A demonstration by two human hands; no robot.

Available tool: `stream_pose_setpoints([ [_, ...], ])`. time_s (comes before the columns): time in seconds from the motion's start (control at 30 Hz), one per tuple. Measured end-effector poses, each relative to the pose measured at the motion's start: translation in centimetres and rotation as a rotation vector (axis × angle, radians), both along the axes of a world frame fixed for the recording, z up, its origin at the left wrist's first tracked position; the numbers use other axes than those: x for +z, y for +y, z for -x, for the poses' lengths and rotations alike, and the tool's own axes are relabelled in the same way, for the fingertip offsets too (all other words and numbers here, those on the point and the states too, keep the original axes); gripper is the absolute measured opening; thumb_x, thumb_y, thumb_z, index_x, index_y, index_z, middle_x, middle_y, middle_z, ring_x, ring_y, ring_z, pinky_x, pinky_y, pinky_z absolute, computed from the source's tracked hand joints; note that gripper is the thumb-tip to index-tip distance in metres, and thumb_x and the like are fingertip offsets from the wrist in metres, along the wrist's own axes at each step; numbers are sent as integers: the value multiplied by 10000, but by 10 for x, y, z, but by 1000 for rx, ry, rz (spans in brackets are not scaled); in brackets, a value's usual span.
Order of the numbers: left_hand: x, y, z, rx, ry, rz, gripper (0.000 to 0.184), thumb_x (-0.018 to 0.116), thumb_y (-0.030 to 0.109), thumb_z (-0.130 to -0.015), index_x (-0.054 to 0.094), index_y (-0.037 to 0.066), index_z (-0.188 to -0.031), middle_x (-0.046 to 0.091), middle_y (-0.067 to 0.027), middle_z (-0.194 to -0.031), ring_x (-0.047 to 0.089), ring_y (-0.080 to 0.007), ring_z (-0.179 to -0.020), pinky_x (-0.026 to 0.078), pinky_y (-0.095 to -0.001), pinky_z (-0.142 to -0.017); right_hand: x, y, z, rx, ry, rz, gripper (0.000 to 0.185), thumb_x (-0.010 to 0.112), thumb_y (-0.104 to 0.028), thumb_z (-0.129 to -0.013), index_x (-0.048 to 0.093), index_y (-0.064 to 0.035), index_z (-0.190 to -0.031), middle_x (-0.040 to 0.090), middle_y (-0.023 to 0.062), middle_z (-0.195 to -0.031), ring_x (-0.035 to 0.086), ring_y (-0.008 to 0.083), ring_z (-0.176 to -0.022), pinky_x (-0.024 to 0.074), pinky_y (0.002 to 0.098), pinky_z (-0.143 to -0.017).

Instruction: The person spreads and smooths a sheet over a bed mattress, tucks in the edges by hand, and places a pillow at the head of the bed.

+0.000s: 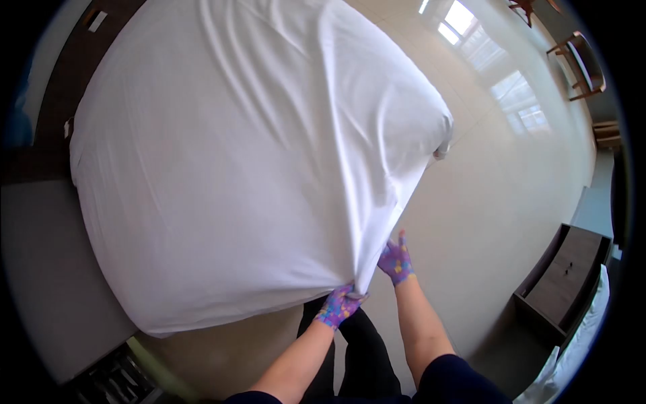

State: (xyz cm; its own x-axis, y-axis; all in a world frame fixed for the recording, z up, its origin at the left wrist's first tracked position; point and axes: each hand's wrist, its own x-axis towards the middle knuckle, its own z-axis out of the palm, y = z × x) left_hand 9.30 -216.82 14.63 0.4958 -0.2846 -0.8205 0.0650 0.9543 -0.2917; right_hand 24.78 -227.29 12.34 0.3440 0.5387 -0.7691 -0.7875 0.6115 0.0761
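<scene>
Dark sleeves (pixel 464 380) sit closest in the head view, with bare forearms (pixel 420 323) reaching forward from them to two hands in purple patterned gloves (pixel 400 271). The left hand (pixel 340 304) is closed on the near edge of a white sheet (pixel 235 168), pinching it into a gathered point from which folds fan away. The sheet spreads ahead and to the left of that hand, over a broad raised shape. To the right of the left hand and slightly farther forward, the right hand (pixel 396 260) is open, fingers apart, just beside the sheet's edge; whether it touches is unclear. Black trousers (pixel 367 360) show beneath the left hand. Glossy floor (pixel 471 202) lies right of the right hand, with a dark drawer unit (pixel 565 269) farther right and a chair (pixel 584 66) well beyond.
</scene>
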Motion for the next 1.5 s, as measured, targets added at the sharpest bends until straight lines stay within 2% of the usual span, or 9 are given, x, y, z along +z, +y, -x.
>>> stream_pose_setpoints([
  [0.2,-11,10,-49,-111,340,-119,248,450,131,-802,461,86,-1046,480,-89,-1071,442,-244,-1005,335,-459,-860,4,-40,-120,-112,-233,559,488,606,-255,-718,425,14,-1083,514,158,-990,533,284,-848,439,406,-765],
  [0.53,32,29,-71,-449,39,-257,288,448,188,-815,445,54,-1069,484,-141,-1081,458,-284,-1020,373,-403,-860,-5,-128,-53,690,-91,1131,277,534,-196,-757,511,-19,-968,570,77,-720,556,174,-599,459,296,-552],
  [0.8,48,39,-95,-728,507,-437,224,566,91,-725,494,62,-935,546,-113,-917,540,-253,-841,452,-367,-736,-5,-132,-235,1162,-1154,1793,563,621,-317,-652,418,-32,-1092,433,158,-1092,389,304,-1041,305,387,-881],
  [0.9,60,31,-110,-713,532,-522,194,550,69,-727,502,76,-915,558,-111,-889,551,-246,-804,460,-366,-705,-4,-101,-303,1195,-1310,1666,567,617,-306,-647,410,-49,-1108,442,145,-1065,387,286,-1033,311,382,-869],
  [1.03,74,-11,-170,-761,490,-597,181,556,93,-738,513,55,-909,582,-112,-832,573,-219,-746,466,-329,-699,-49,-89,-366,1483,-1852,1262,89,478,-97,-630,559,-76,-663,538,133,-712,527,294,-727,397,391,-649],
  [1.1,76,-43,-216,-849,407,-652,197,575,139,-742,518,65,-914,578,-86,-818,572,-180,-742,465,-309,-699,-50,-133,-393,1504,-2121,1319,101,482,-107,-630,552,-71,-695,523,102,-653,524,257,-650,391,370,-577],
  [1.13,72,-58,-244,-823,412,-672,197,575,139,-742,518,65,-914,578,-86,-818,572,-180,-742,465,-309,-699,-42,-134,-400,1772,-2049,1278,101,477,-117,-641,549,-75,-698,528,83,-670,513,242,-676,391,348,-582],
  [1.27,62,-91,-360,-950,201,-722,238,584,262,-749,524,75,-885,545,-33,-842,529,-117,-808,446,-271,-675,-16,-137,-396,1624,-2044,1211,92,478,-133,-641,551,-90,-678,539,72,-693,512,220,-705,376,332,-625],
  [1.5,17,-151,-488,-310,443,-862,133,583,156,-731,533,33,-742,556,-58,-642,551,-140,-544,428,-244,-483,24,-155,-421,1448,-2148,999,105,500,-181,-598,560,-129,-666,528,55,-670,516,221,-707,373,331,-655],
])
